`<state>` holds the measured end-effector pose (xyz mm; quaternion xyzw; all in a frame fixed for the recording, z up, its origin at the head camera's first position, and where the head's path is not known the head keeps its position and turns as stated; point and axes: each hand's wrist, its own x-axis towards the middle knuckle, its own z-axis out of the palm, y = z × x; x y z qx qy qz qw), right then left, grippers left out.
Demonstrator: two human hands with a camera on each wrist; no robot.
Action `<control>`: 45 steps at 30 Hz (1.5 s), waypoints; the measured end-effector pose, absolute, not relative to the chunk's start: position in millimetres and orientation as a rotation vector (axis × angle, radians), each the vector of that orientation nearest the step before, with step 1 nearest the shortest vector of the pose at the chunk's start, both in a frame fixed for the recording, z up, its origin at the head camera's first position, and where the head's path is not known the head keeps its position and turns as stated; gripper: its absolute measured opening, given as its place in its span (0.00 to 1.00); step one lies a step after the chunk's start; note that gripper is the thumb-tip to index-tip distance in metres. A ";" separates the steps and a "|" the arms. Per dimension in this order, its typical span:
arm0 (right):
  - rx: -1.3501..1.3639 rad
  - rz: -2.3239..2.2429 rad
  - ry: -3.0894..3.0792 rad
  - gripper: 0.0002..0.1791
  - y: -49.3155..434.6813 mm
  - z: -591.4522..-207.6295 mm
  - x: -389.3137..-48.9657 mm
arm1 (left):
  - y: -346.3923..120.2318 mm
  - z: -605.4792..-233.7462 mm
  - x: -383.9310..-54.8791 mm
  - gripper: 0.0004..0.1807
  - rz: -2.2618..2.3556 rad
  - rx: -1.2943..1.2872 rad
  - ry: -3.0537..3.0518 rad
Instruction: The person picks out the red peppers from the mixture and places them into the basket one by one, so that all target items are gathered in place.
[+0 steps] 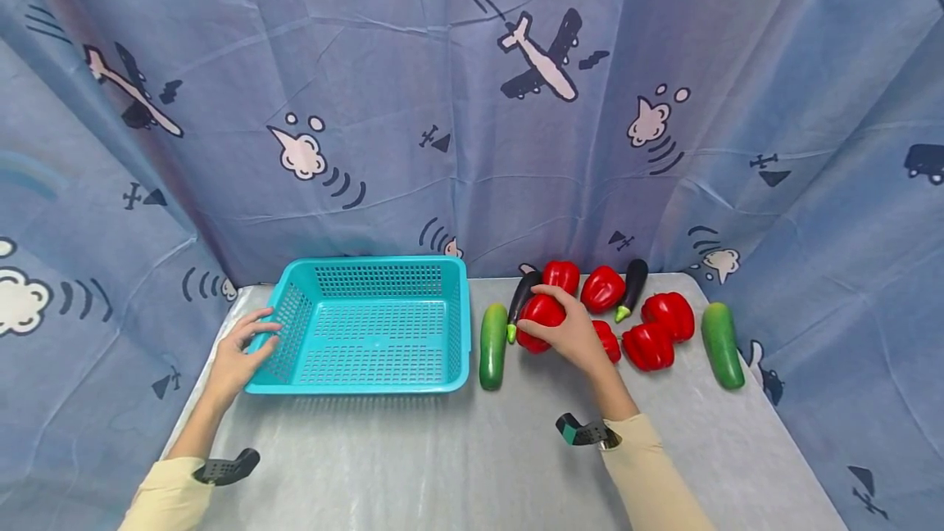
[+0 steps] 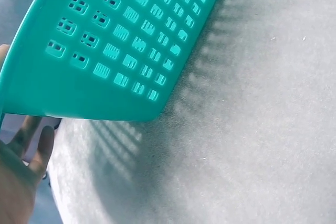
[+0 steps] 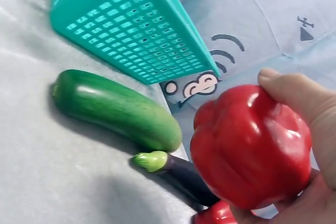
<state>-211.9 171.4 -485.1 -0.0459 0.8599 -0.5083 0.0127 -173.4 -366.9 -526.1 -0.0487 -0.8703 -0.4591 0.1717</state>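
My right hand (image 1: 577,339) holds a red bell pepper (image 1: 544,311), thumb on one side and fingers on the other. In the right wrist view this bell pepper (image 3: 251,148) is raised above the table. My left hand (image 1: 234,357) grips the left rim of a turquoise plastic basket (image 1: 357,389), with fingers on both sides of the rim; the left wrist view shows only part of that hand (image 2: 21,182). Perforated walls surround the basket's bare floor. Just right of it lies a green cucumber (image 1: 492,347), then a dark eggplant (image 1: 521,295), partly behind the held pepper.
More red bell peppers (image 1: 602,289) lie on the right half of the grey table (image 1: 398,465), one partly hidden by my right hand. A second eggplant (image 1: 634,283) is among them. Another cucumber (image 1: 722,346) lies near the right edge. A blue patterned curtain (image 1: 413,105) hangs behind.
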 end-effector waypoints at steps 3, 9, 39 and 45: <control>-0.162 -1.643 2.654 0.39 170.9 -480.9 -214.3 | -367.5 -526.5 -173.4 0.10 -1.326 -0.126 -2.464; -0.275 -1.788 2.529 0.39 165.3 -476.3 -224.7 | -368.0 -525.5 -174.3 0.10 -1.390 -0.127 -2.442; -0.416 -1.775 2.320 0.34 82.4 -453.5 -238.4 | -370.5 -518.3 -176.9 0.11 -1.324 -0.224 -2.520; -0.452 -1.752 2.323 0.31 66.2 -459.1 -234.0 | -370.9 -517.1 -174.9 0.11 -1.297 -0.236 -2.518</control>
